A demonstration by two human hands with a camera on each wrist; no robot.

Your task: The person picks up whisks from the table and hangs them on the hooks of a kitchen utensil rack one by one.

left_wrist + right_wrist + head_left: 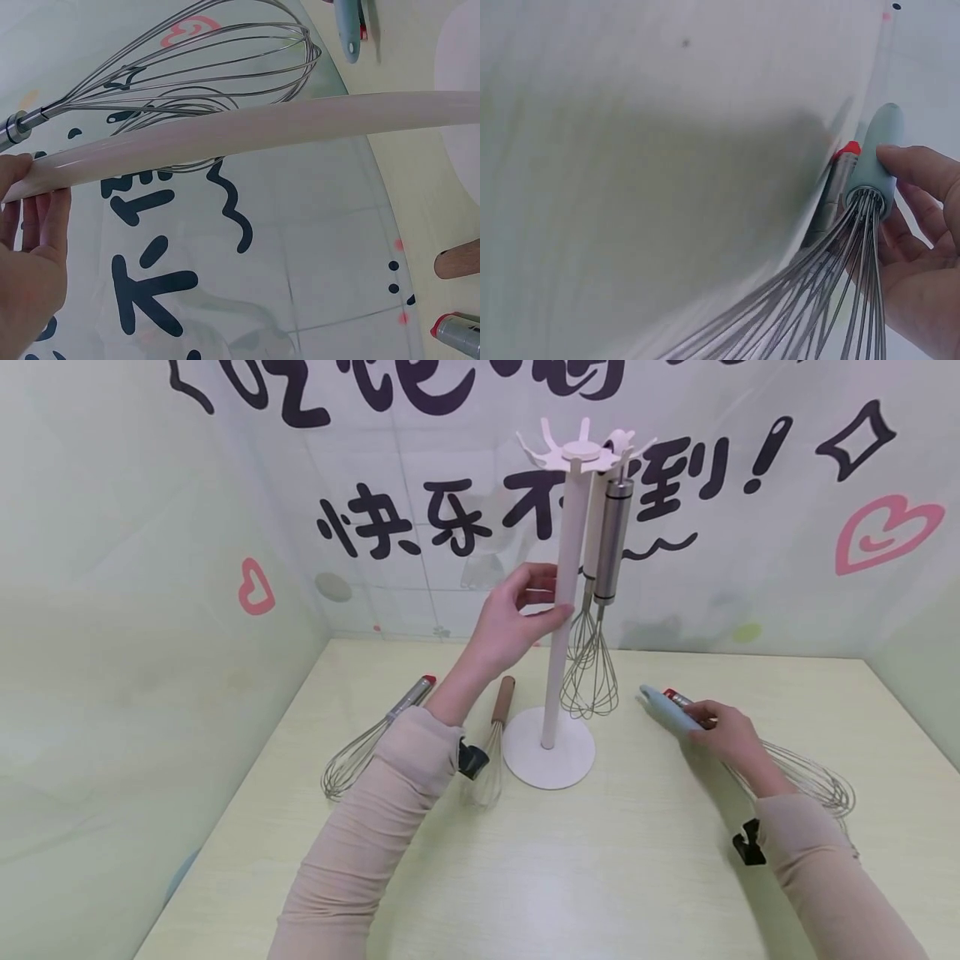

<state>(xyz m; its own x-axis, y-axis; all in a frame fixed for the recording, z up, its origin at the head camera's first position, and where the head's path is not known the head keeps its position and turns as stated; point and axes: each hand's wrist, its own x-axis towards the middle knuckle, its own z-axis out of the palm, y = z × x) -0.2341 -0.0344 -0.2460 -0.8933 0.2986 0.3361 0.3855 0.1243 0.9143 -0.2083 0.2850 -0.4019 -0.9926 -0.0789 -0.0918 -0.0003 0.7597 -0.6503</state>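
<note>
My left hand grips the pole of a white stand partway up, thumb at the near side. Two whisks hang from the stand's hooks on its right, one with a steel handle and a paler-handled one partly behind it. On the right, my right hand holds a whisk by its light blue handle, the thumb pressed on top and the fingers beneath. Its wires spread toward the camera in the right wrist view. Just beside that handle is a red-tipped steel whisk, partly hidden by the hand and wires.
Left of the stand's round base lie a wooden-handled whisk and a red-tipped steel whisk, both partly covered by the left arm. A printed cloth with black lettering backs the pale table.
</note>
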